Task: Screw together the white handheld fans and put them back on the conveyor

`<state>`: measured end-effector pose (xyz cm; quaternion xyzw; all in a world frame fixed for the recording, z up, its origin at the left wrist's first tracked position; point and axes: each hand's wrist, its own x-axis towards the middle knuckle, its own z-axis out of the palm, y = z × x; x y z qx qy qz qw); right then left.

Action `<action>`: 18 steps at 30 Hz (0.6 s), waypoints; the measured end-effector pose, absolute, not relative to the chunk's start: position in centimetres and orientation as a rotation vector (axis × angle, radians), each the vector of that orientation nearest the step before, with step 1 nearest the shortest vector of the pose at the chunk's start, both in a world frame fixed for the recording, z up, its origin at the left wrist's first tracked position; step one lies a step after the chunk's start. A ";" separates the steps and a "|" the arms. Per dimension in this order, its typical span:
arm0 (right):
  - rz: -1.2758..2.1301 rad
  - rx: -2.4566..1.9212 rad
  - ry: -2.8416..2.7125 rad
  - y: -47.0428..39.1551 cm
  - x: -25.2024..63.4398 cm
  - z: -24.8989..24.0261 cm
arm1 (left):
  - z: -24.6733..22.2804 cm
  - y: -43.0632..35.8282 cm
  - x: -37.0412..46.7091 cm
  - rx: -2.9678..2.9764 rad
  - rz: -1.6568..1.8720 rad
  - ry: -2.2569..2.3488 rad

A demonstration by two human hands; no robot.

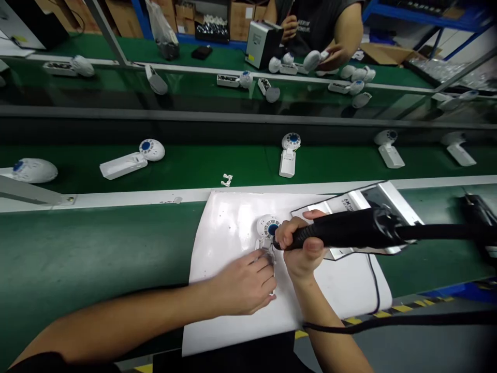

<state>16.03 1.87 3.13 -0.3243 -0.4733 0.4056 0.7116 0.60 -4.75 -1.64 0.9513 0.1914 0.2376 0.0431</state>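
Note:
A white device with a round head and a blue centre (268,226) lies on the white sheet in front of me. My left hand (246,284) is closed around its lower part, which the fingers mostly cover. My right hand (301,243) grips a black electric screwdriver (341,229), held almost level, with a thick cable running off to the right. The screwdriver's front end is at the joint between the device's head and body; whether it touches a screw I cannot tell. Under the screwdriver, a boxy white and grey unit (396,202) with printed lettering rests on the sheet.
The white sheet (221,233) covers part of the green bench (97,243). Beyond a white rail, similar white devices (288,155) and a small white plastic piece (227,180) lie on a green belt (194,160). Across it, a person (314,31) handles similar parts. A black cable (375,285) hangs at right.

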 end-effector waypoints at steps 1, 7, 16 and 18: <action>0.862 -0.714 -1.048 2.0 16.1 3.3 | -1.7 -4.8 0.6 2.914 0.722 0.603; 0.318 -0.672 -1.033 3.5 20.5 8.2 | 1.4 3.3 -1.7 2.909 0.605 1.076; 0.252 -0.745 -1.068 3.7 24.8 10.4 | 5.9 20.3 -6.7 2.787 0.097 1.604; 0.274 -0.743 -1.066 3.9 24.1 9.6 | 5.3 20.6 -4.2 2.839 0.195 1.504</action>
